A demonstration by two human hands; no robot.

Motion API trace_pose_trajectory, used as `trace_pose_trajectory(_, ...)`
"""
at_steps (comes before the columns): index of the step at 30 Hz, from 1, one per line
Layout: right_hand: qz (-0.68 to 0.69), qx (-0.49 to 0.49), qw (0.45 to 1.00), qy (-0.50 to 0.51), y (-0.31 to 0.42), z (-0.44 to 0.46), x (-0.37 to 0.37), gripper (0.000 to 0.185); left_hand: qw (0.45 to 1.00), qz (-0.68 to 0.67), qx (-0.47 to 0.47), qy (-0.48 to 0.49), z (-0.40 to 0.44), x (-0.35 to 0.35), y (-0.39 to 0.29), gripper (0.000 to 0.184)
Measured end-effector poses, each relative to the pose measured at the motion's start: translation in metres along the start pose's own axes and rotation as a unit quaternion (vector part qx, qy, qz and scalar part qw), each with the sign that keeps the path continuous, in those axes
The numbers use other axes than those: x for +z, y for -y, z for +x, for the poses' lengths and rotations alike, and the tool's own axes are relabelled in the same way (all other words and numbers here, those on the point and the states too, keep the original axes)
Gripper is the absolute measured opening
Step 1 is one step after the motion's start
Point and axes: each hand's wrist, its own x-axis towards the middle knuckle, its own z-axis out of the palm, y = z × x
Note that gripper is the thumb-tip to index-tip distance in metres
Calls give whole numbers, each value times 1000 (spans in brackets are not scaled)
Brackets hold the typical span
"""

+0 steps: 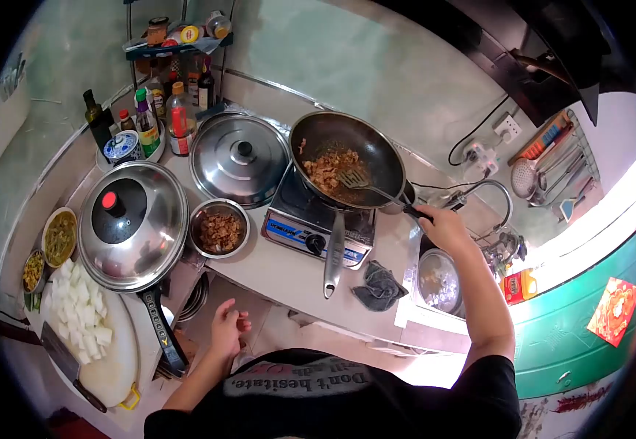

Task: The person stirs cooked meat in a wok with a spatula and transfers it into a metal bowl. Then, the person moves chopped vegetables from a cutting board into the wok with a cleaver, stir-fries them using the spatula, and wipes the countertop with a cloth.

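Note:
My right hand [442,225] is closed round the black handle of a slotted metal spatula [353,178]. The spatula's head rests among browned chopped food [333,170] inside a dark wok [363,140]. That wok sits on a portable gas stove [316,238], its grey handle pointing toward me. My left hand [228,327] hangs in front of the counter with its fingers loosely curled and apart, holding nothing. Nearest to it are a metal bowl of brown meat pieces [219,228] and the black handle of a lidded pan [136,234].
A cutting board [122,358] carries white chopped pieces and a cleaver [62,354]. Behind are a large steel lid [239,170], bottles and a rack. A dark cloth [379,286] lies right of the wok handle, before the sink [439,282]. Utensils hang at the right.

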Motion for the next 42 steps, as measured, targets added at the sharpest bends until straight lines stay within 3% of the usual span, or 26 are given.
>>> trace_pose_trajectory(2, -9, -27, 1000, 1, -15, 6, 3, 33, 1000, 19, 17, 6, -16, -8, 2, 32)
trace_pose_trajectory(3, -14, -40, 999, -10, -21, 8, 6, 35, 981, 136, 130, 41, -26, -20, 7, 32)
trace_pose_trajectory(6, -13, -37, 999, 4, -35, 9, 7, 42, 980, 148, 130, -8, -50, -39, 28, 32)
trace_pose_trajectory(9, 37, -91, 995, -8, -51, 12, 18, 47, 995, 56, 50, -69, -105, -45, 38, 32)
trace_pose_trajectory(10, 26, -131, 988, -72, -72, 20, 35, 49, 993, 67, 56, -80, -113, -47, 45, 31)
trace_pose_trajectory(11, 57, -9, 998, 39, -33, 2, 2, 49, 992, 59, 74, -80, -125, -47, 47, 31)
trace_pose_trajectory(12, 115, -31, 993, 14, -58, 12, 18, 43, 988, 49, 89, -120, -138, -46, 46, 31)
trace_pose_trajectory(14, 120, -121, 969, -177, -62, -2, 21, 40, 987, 60, 70, -130, -151, -48, 38, 31)
trace_pose_trajectory(16, 203, -186, 934, -226, -38, -37, 2, 31, 985, 44, 91, -140, -178, -48, 1, 30)
trace_pose_trajectory(18, 295, -222, 923, -108, -19, -81, -3, 21, 984, 33, 107, -141, -186, -70, -4, 29)
trace_pose_trajectory(20, 373, -346, 860, 41, 17, -114, 10, 15, 909, 70, 265, -314, -166, -129, 13, 28)
trace_pose_trajectory(22, 481, -324, 805, 125, 83, -145, 20, 14, 800, 289, 264, -455, -171, -165, -18, 31)
trace_pose_trajectory(24, 439, -363, 802, 181, 128, -150, 38, 14, 642, 451, 270, -559, -178, -219, -44, 45)
trace_pose_trajectory(26, 473, -373, 753, 263, 192, -169, 37, 17, 512, 537, 206, -639, -186, -262, -74, 57)
trace_pose_trajectory(29, 463, -412, 695, 364, 280, -191, 66, 21, 559, 512, 63, -649, -190, -302, -118, 61)
trace_pose_trajectory(30, 467, -427, 683, 365, 313, -197, 84, 23, 562, 519, 65, -641, -189, -318, -126, 61)
trace_pose_trajectory(33, 518, -328, 664, 429, 401, -218, 149, 26, 657, 491, 66, -568, -185, -369, -135, 52)
trace_pose_trajectory(36, 514, -249, 639, 515, 474, -235, 203, 30, 686, 495, 90, -525, -197, -389, -136, 42)
trace_pose_trajectory(38, 514, -191, 616, 565, 514, -247, 226, 33, 801, 321, 190, -469, -210, -392, -136, 36)
trace_pose_trajectory(40, 510, -183, 578, 610, 548, -259, 238, 38, 927, 91, 118, -344, -244, -354, -158, 36)
trace_pose_trajectory(42, 541, -155, 544, 622, 572, -275, 238, 43, 962, -136, 173, -163, -259, -333, -142, 41)
